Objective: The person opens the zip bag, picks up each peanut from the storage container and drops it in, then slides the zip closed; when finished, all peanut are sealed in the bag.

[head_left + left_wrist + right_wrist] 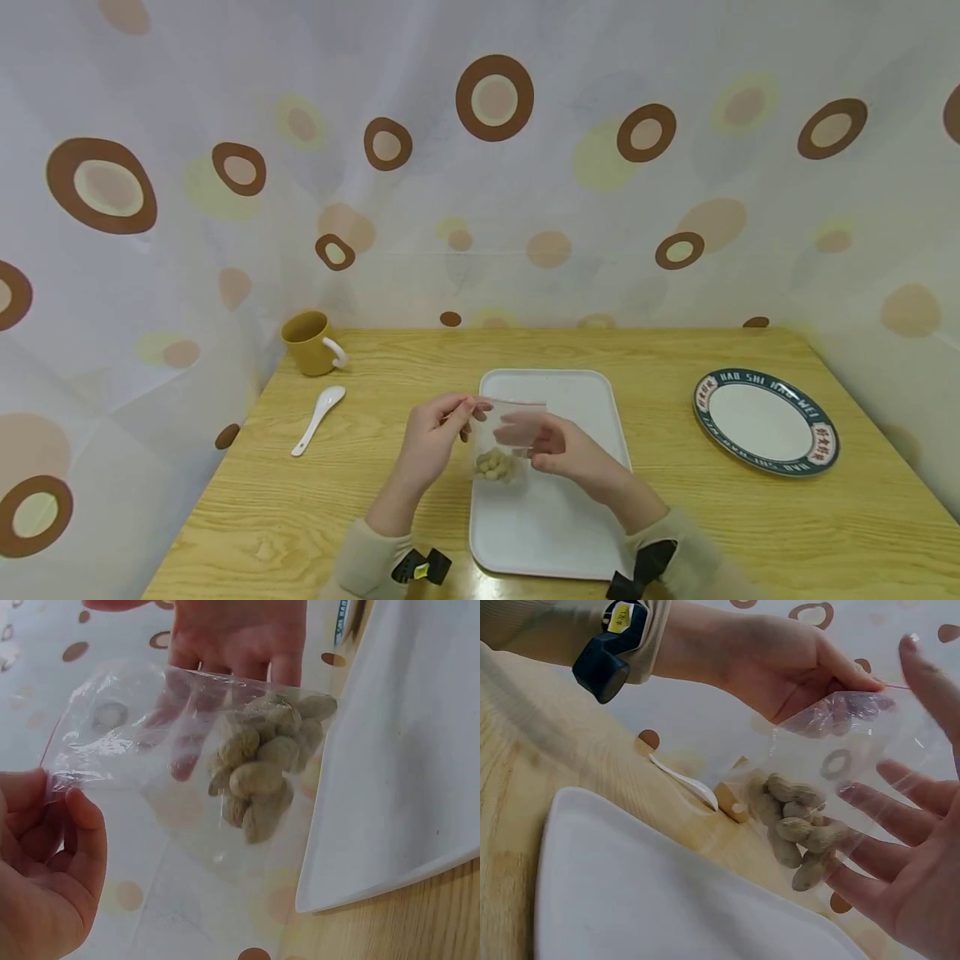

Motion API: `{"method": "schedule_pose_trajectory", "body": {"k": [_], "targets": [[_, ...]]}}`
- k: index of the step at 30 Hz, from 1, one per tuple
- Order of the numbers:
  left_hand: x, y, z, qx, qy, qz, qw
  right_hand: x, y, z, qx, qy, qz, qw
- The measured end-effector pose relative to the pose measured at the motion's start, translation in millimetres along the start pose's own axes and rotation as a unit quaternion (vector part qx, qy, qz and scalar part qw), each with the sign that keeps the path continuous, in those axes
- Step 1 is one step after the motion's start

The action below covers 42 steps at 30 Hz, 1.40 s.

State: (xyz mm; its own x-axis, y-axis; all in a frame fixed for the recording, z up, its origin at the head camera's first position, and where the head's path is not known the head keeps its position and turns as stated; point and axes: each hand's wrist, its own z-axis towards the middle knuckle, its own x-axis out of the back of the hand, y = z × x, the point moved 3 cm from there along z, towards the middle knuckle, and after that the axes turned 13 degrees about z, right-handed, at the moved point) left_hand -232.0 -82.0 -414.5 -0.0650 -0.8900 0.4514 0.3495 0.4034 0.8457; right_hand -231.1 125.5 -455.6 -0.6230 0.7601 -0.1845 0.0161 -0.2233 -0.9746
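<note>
A clear zip bag (pixel 486 429) hangs above the left part of a white tray (pixel 555 525), with several unshelled peanuts (pixel 493 467) gathered at its bottom. My left hand (pixel 429 437) pinches the bag's upper corner between thumb and fingers, by the reddish zip strip. On the bag's other side is my right hand (pixel 573 457), its fingers spread and fairly straight. In the right wrist view those fingers (pixel 889 814) lie behind or against the clear film; whether they press it I cannot tell. The left wrist view shows the peanuts (pixel 259 780) through the film.
A mustard-yellow mug (pixel 309 354) with a white handle stands at the back left of the wooden table (pixel 405 358). In front of it lies a white spoon (pixel 318 419). A dark-rimmed plate (pixel 765 421) is at the right. Patterned sheeting surrounds the table.
</note>
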Motion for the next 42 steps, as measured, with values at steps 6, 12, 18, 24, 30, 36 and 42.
{"method": "schedule_pose_trajectory", "body": {"k": [6,12,18,24,30,36,42], "targets": [[4.5,-2.1,3.1,0.025,0.013,-0.037,0.9989,-3,8,3.8,-0.047,0.055,-0.069,0.9950],[1.6,-11.8,3.5,0.049,-0.052,-0.062,0.9956,0,1,0.8,-0.057,0.101,-0.086,0.9895],[-14.8,-22.2,-0.6,0.080,-0.179,-0.070,0.9781,3,-1,0.1,-0.071,0.152,-0.041,0.9850],[-17.6,-25.4,-1.6,0.103,-0.164,-0.084,0.9774,4,1,0.3,-0.075,0.198,-0.003,0.9773],[-17.0,-29.6,-1.7,0.121,-0.145,-0.088,0.9780,4,2,1.5,-0.089,0.211,0.002,0.9734],[-17.9,-35.6,-1.9,0.120,-0.148,-0.096,0.9769,3,4,2.8,-0.093,0.235,0.021,0.9674],[-8.3,-45.7,-2.9,0.126,-0.138,-0.084,0.9788,6,7,0.8,-0.072,0.224,0.046,0.9710]]}}
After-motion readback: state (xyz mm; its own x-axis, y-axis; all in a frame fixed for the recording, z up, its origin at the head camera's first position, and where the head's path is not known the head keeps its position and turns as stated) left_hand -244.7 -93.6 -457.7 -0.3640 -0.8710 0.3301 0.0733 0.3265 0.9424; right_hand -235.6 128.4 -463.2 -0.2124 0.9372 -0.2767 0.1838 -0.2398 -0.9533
